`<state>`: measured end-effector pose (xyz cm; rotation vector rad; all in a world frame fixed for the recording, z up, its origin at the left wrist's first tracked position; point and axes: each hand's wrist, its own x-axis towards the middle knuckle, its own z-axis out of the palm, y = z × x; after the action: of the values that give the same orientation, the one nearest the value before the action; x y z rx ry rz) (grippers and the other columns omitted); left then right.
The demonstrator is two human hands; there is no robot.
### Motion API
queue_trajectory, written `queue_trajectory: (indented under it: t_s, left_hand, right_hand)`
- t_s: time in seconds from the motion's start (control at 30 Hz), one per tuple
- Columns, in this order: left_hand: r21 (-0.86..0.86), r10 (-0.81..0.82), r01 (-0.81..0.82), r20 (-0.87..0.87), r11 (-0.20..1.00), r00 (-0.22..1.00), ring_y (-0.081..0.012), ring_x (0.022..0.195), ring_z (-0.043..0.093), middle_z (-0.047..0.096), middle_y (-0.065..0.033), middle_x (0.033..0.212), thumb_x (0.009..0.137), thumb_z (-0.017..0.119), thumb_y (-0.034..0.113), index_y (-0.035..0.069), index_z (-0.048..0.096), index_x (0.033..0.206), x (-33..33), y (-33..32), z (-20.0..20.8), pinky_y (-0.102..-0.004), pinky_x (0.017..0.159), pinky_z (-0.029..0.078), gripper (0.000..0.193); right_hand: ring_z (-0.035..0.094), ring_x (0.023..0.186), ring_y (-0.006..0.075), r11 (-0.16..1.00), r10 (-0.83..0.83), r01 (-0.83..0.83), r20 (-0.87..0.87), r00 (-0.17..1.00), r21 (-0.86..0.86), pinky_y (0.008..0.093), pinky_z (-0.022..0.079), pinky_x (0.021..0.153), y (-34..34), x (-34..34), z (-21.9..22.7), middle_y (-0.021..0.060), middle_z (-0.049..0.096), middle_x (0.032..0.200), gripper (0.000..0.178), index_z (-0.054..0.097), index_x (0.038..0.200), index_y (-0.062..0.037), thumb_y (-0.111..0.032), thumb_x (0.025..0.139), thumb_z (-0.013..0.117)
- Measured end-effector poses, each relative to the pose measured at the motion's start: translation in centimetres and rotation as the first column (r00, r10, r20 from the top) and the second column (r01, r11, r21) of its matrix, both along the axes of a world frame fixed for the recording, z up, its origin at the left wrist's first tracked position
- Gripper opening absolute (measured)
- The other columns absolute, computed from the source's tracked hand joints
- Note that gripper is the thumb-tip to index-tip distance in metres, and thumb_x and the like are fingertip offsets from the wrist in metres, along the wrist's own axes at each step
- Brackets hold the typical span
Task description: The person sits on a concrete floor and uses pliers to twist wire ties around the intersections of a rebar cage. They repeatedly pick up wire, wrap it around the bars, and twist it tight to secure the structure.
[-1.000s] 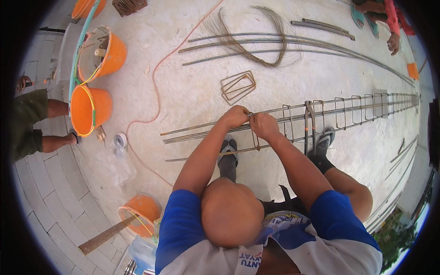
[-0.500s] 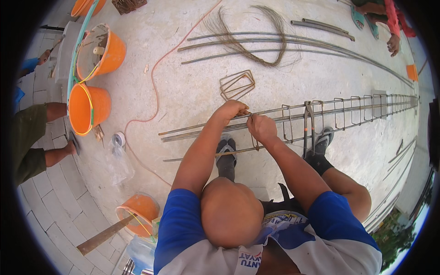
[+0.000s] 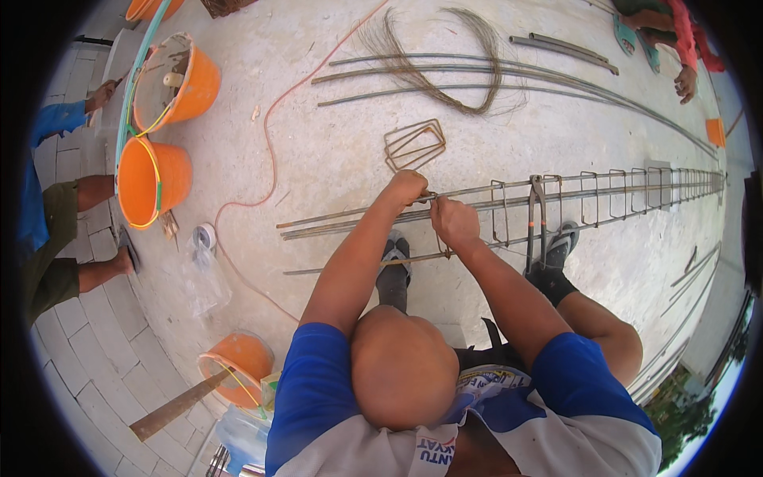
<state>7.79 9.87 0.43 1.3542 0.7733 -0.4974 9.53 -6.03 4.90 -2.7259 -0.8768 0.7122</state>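
Note:
A long rebar cage (image 3: 494,215) of ribbed bars with square stirrups runs across in front of me, off to the far right. Above its left part, my left hand (image 3: 408,187) is closed at the upper bar, its fingertips against a stirrup's top corner. Whatever it pinches is hidden. Beside it, nearly touching, my right hand (image 3: 455,222) is clenched around the upper part of that stirrup (image 3: 446,253), whose lower end shows below my fist at the near bar. Pincers (image 3: 536,222) with orange-marked handles hang on the cage to the right of my hands.
Beyond the cage lie loose stirrups (image 3: 415,141), a tie wire bundle (image 3: 479,105) over long bars (image 3: 366,73), and pipes (image 3: 564,54). A red cord (image 3: 269,143) curves along the floor. Orange buckets (image 3: 179,171) stand left, near a co-worker's leg (image 3: 99,274); another person's hand (image 3: 685,83) is far right.
My hands stay at the same stirrup, with the left one slightly turned. At the left, the co-worker's blue sleeve and hand have come further into view, toward the buckets.

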Motion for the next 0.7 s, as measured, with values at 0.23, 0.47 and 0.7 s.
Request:
queue_trajectory:
  t_s: [0.23,0.47,0.7]
  left_hand:
    - [0.157,0.104,-0.117,0.089,0.981,0.991,-0.0184,0.069,0.066,0.068,-0.0146,0.076,0.072,0.067,0.005,-0.007,0.067,0.093,0.0,-0.7,2.5,-0.0277,0.062,0.052,0.024]
    - [-0.013,0.068,-0.066,0.119,0.998,0.991,-0.0186,0.08,0.064,0.069,-0.0121,0.087,0.073,0.07,0.015,-0.003,0.069,0.1,-0.9,0.1,1.8,-0.0307,0.074,0.049,0.032]
    - [-0.034,0.024,-0.022,0.054,0.999,0.998,-0.0169,0.079,0.063,0.069,-0.0084,0.085,0.074,0.069,0.017,-0.001,0.072,0.089,-0.3,0.3,2.1,-0.031,0.073,0.048,0.024]
  right_hand:
    - [0.067,0.063,0.0375,0.996,-0.076,0.076,0.0,0.997,0.04,0.0479,0.054,0.061,0.3,0.2,-0.3,0.021,0.066,0.068,0.029,0.064,0.078,-0.0037,-0.027,0.09,0.052]
    - [0.067,0.062,0.0376,0.995,-0.095,0.095,-0.007,0.995,0.02,0.0479,0.054,0.062,0.6,-0.1,-0.2,0.0216,0.066,0.068,0.03,0.065,0.077,-0.0027,-0.028,0.089,0.054]
    - [0.069,0.064,0.0344,0.994,-0.104,0.105,0.031,0.994,-0.016,0.0439,0.056,0.062,1.2,0.0,0.4,0.0183,0.068,0.069,0.025,0.069,0.074,-0.0057,-0.024,0.082,0.054]
